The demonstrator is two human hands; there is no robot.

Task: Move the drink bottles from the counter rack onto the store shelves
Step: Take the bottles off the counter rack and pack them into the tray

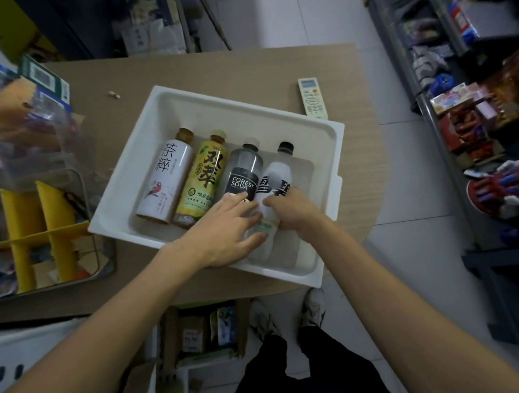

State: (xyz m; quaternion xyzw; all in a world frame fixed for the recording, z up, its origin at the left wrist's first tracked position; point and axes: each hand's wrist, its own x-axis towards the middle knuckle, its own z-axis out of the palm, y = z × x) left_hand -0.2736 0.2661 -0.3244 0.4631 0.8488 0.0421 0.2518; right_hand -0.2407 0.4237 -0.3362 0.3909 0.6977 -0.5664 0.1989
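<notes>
A white plastic tray [239, 100] sits on the wooden counter [169, 69] with several drink bottles lying side by side in it. From the left they are a white tea bottle [166, 178], a yellow tea bottle [206, 177], a black-labelled Forest Soda bottle [245, 171] and a white bottle with a black cap [276, 174]. My left hand [222, 227] lies over the lower end of the soda bottle with its fingers fairly straight and its thumb beside the white bottle. My right hand [292, 208] curls round the lower half of the white bottle. Both bottles still lie in the tray.
Store shelves [448, 39] packed with snacks run along the right, across a tiled aisle. A remote control [312, 97] lies behind the tray. A bin with yellow dividers [41, 225] stands at the left. White perforated baskets [10, 367] and a cardboard box [203, 332] sit below the counter.
</notes>
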